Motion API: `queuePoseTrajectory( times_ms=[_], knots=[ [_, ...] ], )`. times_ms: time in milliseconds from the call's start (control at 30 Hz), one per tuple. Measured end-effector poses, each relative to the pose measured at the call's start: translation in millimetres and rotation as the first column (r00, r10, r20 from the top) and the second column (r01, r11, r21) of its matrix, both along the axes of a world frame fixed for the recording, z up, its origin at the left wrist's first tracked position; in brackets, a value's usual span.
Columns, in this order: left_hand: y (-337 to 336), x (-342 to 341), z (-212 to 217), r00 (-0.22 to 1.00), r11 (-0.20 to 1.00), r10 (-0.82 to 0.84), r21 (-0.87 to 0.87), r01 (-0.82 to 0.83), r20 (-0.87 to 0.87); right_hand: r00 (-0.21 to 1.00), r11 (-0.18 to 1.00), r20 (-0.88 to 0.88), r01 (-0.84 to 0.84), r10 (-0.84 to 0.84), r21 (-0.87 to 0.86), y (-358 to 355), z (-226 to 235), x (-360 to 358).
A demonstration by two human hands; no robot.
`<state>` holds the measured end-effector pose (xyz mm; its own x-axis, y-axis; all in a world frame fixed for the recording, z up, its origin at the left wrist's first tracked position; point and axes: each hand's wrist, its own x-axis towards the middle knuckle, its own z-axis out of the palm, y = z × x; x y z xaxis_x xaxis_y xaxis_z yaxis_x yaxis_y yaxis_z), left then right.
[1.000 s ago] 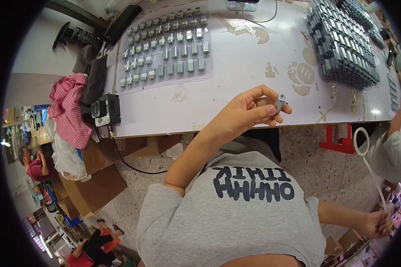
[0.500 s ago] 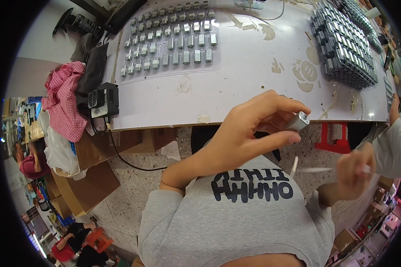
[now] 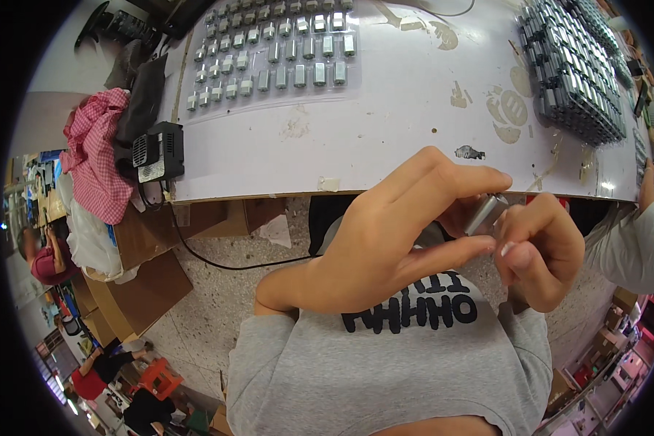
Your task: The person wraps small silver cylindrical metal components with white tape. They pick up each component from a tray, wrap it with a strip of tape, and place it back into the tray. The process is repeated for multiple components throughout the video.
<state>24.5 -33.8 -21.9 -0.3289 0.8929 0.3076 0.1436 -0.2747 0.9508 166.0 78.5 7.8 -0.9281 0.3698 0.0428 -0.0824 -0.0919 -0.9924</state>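
Observation:
My left hand (image 3: 400, 225) is closed around a small silver electric motor (image 3: 485, 215), gripping it between thumb and fingers just past the table's near edge. My right hand (image 3: 543, 251) is curled close against the motor's right side, with thumb and fingers pinched together. A tiny pale spot shows at its fingertips, too small to name, so I cannot tell what the pinch holds. On the table, rows of similar motors with white or silver bodies stand in a clear plastic tray (image 3: 221, 109).
Stacked trays of motors (image 3: 570, 80) stand at the table's right. A black power adapter (image 3: 158, 152) sits at the left edge, its cable hanging down. Beside it lie a checkered cloth (image 3: 98, 156) and cardboard boxes (image 3: 149, 298). Another person's sleeve (image 3: 632, 251) is at far right.
My right hand has come left and up from the lower right to the motor in my left hand. The motor is now tilted and partly covered by my fingers.

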Motion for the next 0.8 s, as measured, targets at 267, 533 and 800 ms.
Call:
queuePoseTrajectory(
  times_ms=[267, 533, 800],
  knots=[
    [-4, -3, -1, 0.987, 0.997, 0.08, 0.012, -0.079, -0.139, 0.998, 0.997, 0.023, -0.063, 0.062, 0.054, 4, -2, -14],
    [-1, -3, -9, 0.942, 0.987, 0.163, 0.062, -0.151, -0.294, 0.995, 0.992, 0.051, 0.087, -0.082, -0.095, 1, -9, -22],
    [7, -6, -16, 0.998, 0.996, 0.024, 0.084, -0.029, 0.059, 0.999, 0.978, -0.001, 0.052, -0.054, -0.202, 10, -12, -28]
  ],
)
